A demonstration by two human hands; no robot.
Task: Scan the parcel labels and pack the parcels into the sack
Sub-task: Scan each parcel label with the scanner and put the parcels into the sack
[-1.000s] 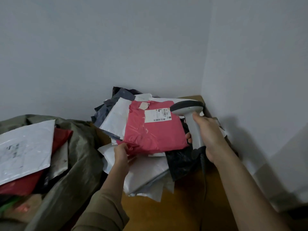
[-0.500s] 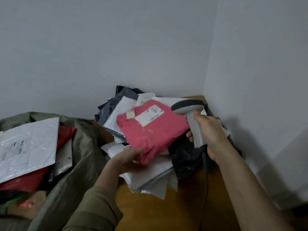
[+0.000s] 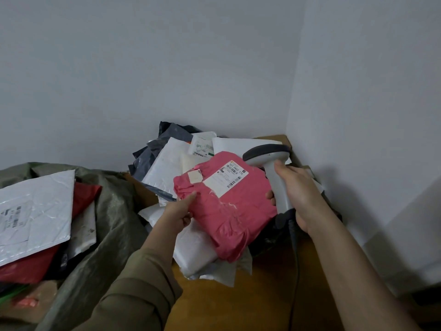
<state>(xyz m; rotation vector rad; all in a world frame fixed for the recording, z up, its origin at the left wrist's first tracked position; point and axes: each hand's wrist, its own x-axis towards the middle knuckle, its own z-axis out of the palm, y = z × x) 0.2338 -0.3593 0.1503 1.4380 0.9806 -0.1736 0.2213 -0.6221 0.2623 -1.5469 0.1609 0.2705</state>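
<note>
We are seeing the wooden worktop (image 3: 238, 304) nearest to us, with both arms reaching over it. The left hand (image 3: 177, 213) is gripping the left edge of the pink parcel (image 3: 229, 211), thumb on top, and is holding it tilted above the pile of parcels (image 3: 171, 163). The white label (image 3: 226, 177) is facing up (its barcode is showing). The right hand (image 3: 300, 199) is grasping the handle of the grey scanner (image 3: 269, 163), whose head is sitting just beside the label. At the left, the green sack (image 3: 114, 211) is lying open with white and red parcels inside. Further back, the pile is reaching the wall corner.
</note>
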